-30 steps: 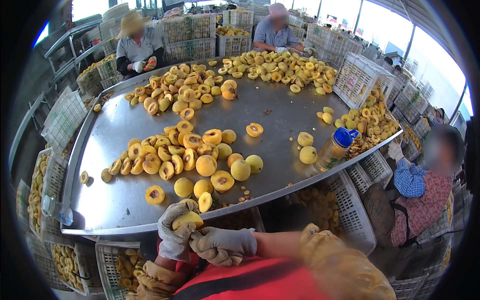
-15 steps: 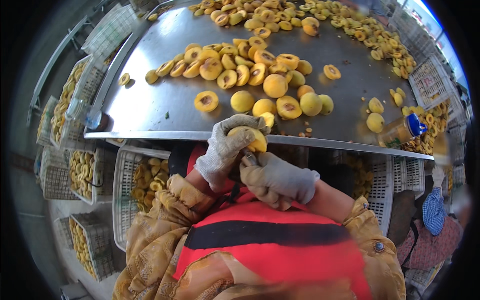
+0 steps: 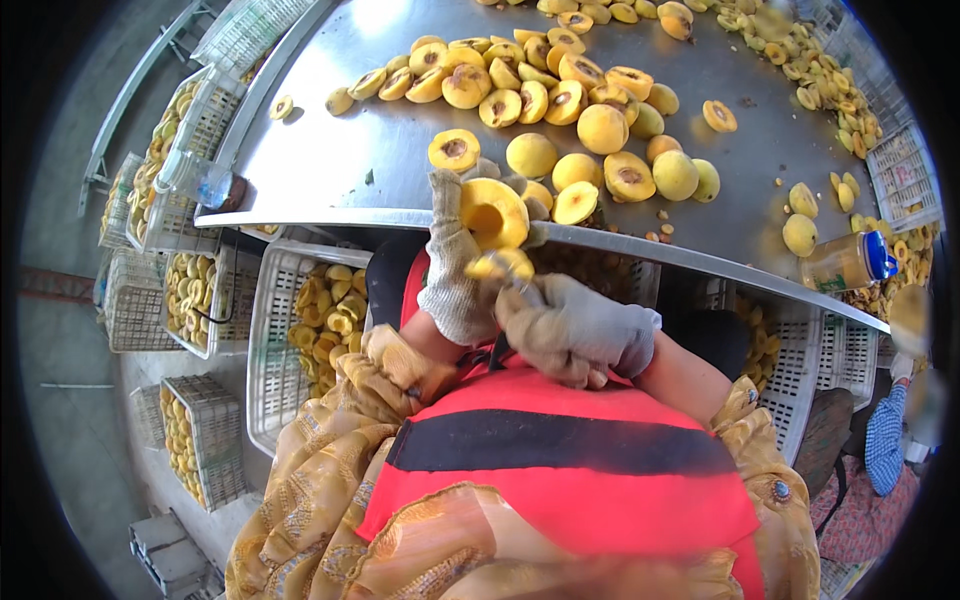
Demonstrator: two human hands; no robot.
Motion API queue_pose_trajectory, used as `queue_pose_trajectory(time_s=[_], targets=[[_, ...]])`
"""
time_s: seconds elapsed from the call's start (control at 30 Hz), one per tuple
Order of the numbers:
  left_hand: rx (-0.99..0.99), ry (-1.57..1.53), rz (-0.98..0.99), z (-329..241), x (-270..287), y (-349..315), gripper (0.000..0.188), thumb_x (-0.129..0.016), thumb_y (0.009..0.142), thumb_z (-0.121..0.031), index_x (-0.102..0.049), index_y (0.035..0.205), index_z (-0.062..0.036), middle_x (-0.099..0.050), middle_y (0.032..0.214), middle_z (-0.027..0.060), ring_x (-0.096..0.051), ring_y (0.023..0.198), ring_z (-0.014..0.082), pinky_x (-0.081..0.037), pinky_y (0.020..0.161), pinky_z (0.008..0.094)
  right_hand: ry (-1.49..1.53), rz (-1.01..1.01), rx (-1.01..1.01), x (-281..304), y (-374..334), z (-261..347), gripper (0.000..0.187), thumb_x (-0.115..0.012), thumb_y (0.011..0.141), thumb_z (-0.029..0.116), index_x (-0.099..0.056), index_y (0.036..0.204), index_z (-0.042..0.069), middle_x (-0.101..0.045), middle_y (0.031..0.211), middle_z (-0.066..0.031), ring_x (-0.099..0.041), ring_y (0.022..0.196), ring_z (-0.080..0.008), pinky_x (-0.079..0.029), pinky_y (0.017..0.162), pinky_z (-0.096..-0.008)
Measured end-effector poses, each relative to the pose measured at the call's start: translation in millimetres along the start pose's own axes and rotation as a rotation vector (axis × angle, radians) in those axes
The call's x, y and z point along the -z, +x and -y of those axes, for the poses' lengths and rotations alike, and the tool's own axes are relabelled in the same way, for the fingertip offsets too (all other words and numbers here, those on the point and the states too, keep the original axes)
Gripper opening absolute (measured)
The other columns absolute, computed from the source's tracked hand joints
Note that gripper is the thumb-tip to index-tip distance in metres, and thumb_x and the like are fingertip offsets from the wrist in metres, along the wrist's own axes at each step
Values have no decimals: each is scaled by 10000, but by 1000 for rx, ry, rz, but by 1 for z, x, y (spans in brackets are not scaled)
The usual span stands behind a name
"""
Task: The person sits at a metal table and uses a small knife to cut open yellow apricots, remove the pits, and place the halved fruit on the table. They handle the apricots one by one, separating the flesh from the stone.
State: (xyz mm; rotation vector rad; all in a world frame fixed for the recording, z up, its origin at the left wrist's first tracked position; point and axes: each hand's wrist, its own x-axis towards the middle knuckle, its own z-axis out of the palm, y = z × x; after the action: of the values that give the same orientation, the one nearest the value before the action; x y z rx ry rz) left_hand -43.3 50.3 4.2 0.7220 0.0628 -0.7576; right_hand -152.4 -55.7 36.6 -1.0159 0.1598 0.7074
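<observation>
In a pale knit glove, my left hand (image 3: 452, 262) grips a yellow peach half (image 3: 496, 212) at the table's near edge. Its cut face is turned up and shows a hollow at the centre. Just below it is a smaller yellow peach piece (image 3: 502, 265); whether my left hand or the tool bears it I cannot tell. My right hand (image 3: 582, 328), also gloved, is closed round a small metal tool (image 3: 528, 290), mostly hidden by the fingers, with its tip close to that piece. Whole peaches (image 3: 532, 155) and cut halves (image 3: 455, 150) lie just beyond my hands.
The metal table (image 3: 300, 160) carries a heap of peach halves (image 3: 465, 86), with more along its far side. A blue-lidded jar (image 3: 845, 262) lies near its right edge. Crates of fruit (image 3: 262, 400) stand below and to the left. Another person's blue checked sleeve (image 3: 885, 440) shows at right.
The peach in my left hand has been turned and opened up, so a hollowed cut face now shows. My right hand stays close by with the tool. The whole view has shifted somewhat.
</observation>
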Motion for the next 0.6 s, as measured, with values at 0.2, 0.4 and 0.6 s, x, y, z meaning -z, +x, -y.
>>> queue_pose_trajectory(time_s=[0.2, 0.4, 0.6], targets=[[-379, 507, -143, -73, 82, -12, 604, -605, 870, -528, -529, 1204, -31, -636, 1034, 136, -647, 915, 293, -552, 814, 392, -12, -93, 44, 28, -9, -10, 101, -541, 865, 168, -484, 829, 93, -493, 621, -9, -464, 463, -61, -383, 397, -199], [-439, 1866, -638, -170, 119, -26, 519, -692, 845, -194, -521, 1297, -5, -606, 1212, 147, -601, 1074, 216, -495, 920, 343, -571, -406, 257, 75, 0, -63, 162, -549, 889, 215, -525, 936, 62, -548, 729, -19, -506, 614, -84, -430, 578, -240], [-621, 1880, -239, -114, 59, 87, 795, -734, 782, -378, -390, 1402, -17, -469, 1372, 228, -447, 1280, 366, -361, 1063, 409, -164, -419, 31, 61, -16, -39, 268, -495, 913, 325, -545, 923, 62, -522, 684, -32, -456, 543, -93, -370, 500, -224]])
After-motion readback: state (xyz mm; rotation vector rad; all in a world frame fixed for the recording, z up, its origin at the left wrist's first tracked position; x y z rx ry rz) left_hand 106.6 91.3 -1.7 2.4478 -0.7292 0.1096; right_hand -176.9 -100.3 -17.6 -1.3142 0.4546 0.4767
